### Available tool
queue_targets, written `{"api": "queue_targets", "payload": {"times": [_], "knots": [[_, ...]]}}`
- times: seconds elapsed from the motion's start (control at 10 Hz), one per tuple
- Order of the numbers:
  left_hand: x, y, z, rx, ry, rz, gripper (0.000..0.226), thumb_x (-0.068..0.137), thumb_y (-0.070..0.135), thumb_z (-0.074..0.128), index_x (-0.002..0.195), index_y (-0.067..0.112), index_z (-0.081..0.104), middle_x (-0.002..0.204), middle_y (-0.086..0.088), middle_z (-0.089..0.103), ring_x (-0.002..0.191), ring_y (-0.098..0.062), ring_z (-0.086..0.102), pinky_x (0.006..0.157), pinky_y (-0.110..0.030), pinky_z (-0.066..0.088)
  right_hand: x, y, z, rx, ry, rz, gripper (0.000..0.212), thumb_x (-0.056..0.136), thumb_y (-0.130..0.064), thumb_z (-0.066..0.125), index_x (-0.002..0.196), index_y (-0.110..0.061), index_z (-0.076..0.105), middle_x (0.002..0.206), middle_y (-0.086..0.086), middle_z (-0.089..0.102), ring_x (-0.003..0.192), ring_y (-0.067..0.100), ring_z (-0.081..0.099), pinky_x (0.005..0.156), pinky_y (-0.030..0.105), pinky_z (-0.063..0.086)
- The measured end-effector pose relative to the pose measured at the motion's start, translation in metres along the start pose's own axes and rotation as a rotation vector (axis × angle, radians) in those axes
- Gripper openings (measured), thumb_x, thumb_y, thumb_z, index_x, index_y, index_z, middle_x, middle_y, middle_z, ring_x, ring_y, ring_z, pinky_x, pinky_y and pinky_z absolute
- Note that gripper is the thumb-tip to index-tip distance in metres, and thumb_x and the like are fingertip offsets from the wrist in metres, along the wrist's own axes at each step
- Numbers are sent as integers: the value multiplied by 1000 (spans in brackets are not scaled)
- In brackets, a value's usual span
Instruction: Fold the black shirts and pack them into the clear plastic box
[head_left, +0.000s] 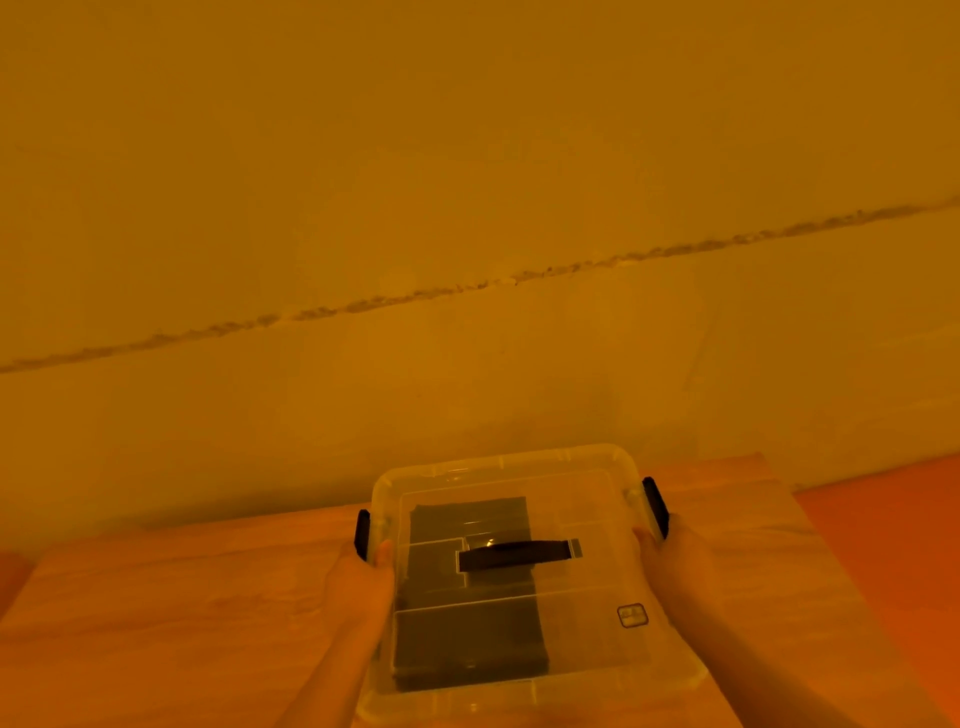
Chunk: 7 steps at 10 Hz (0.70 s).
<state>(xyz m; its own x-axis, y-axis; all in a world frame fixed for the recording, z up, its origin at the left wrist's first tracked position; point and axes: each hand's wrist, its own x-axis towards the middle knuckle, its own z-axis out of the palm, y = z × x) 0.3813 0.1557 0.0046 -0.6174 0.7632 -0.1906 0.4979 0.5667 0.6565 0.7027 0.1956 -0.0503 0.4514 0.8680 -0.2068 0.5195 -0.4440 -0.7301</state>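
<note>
left hand (358, 582) grips the left side of the clear plastic box (587, 649), thumb on the lid by the left black latch (362, 533) | right hand (670, 561) holds the right side below the right black latch (655, 506) | folded black shirts (467, 644) lie inside under the closed lid, black handle (514, 554) on top | box sits on the table (156, 623)

Box (618, 561) sat on table (156, 623), near its far edge, wall (467, 208) behind. Lid on, handle (519, 555) across its middle. Folded shirts (467, 623) inside, toward left side. Left hand (363, 577) on left wall, right hand (670, 561) on right (one latch (655, 506) just beyond fingers).
</note>
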Motion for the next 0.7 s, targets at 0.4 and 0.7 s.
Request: {"api": "queue_targets", "payload": {"times": [0.4,0.7], "knots": [[-1,-2,8,-2,48,68,22,96,18,47,81,3,52,59,-2,45,49,-13,43,44,-22,32,-12,-18,-1,-108,24,-25,13,91,-22,54,88,-10,53,71,3,57,60,17,59,57,37,56],[-3,33,6,393,-69,155,61,100,38,23,148,5,4,154,-20,11,141,-34,18,114,-44,21,-18,-67,-24,-454,-93,-217,56,100,-36,24,147,-7,15,152,15,20,140,30,22,113,44,24]]}}
